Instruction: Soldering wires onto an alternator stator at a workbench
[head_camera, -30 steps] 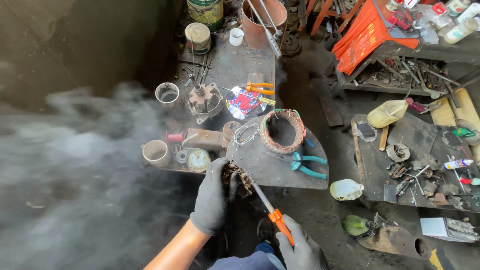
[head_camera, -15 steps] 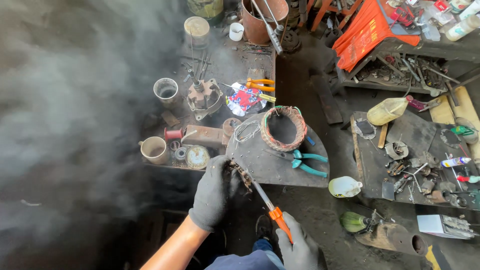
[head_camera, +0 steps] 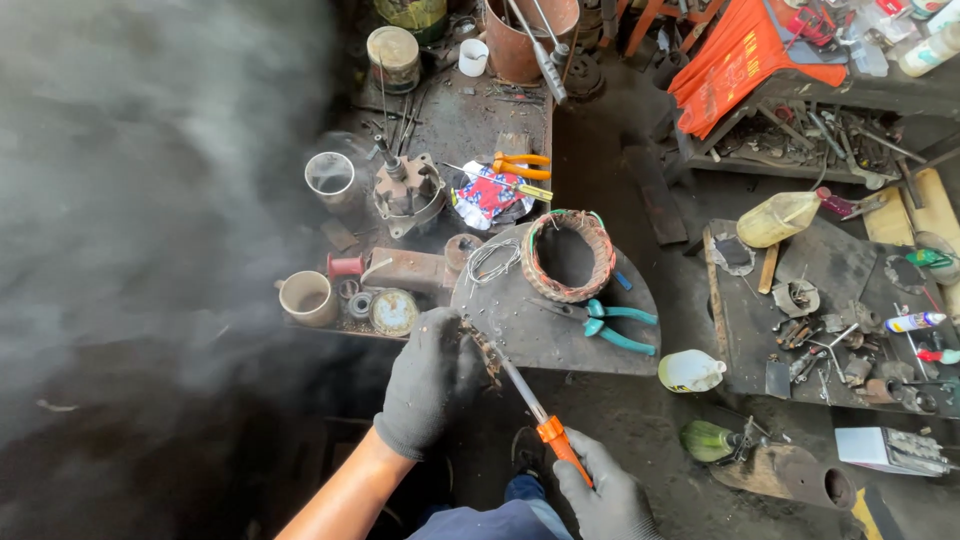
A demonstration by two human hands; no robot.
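Bottom centre of the frame: right hand [head_camera: 608, 490] in a grey glove, fingers wrapped tight around the orange handle of a soldering iron [head_camera: 530, 410], its metal shaft slanting up and to the left. Just above, left hand [head_camera: 432, 380] in a dark glove, bare forearm running down to the lower left, fingers curled and pressed onto a small clump of brownish wire ends [head_camera: 484, 352] at the near edge of a round dark metal plate [head_camera: 560, 325]. Tip of the iron touching that clump, right beside the left fingertips.

Further up on the plate: a ring-shaped stator winding [head_camera: 567, 256] with copper coils, lying flat, a loop of thin silver wire [head_camera: 492, 262] just to its left. Teal-handled pliers [head_camera: 612, 325] to the lower right of the winding, resting on the plate.

Left of the plate, on the cluttered bench: a beige cup [head_camera: 307, 297], a small red spool [head_camera: 345, 265], a round dial-like disc [head_camera: 393, 312]. Beyond, mid frame: a metal motor housing [head_camera: 408, 190], a clear cup [head_camera: 331, 177], orange-handled pliers [head_camera: 520, 165] on a coloured rag.

Right side: a yellowish plastic bottle [head_camera: 780, 217] lying on its side, a whitish jug [head_camera: 690, 370] lower down, a second dark board strewn with small parts.

Top of the frame: a rusty bucket [head_camera: 525, 35] with tools, an orange cloth [head_camera: 740, 55] at upper right. Grey smoke [head_camera: 150, 180] filling the whole left half.
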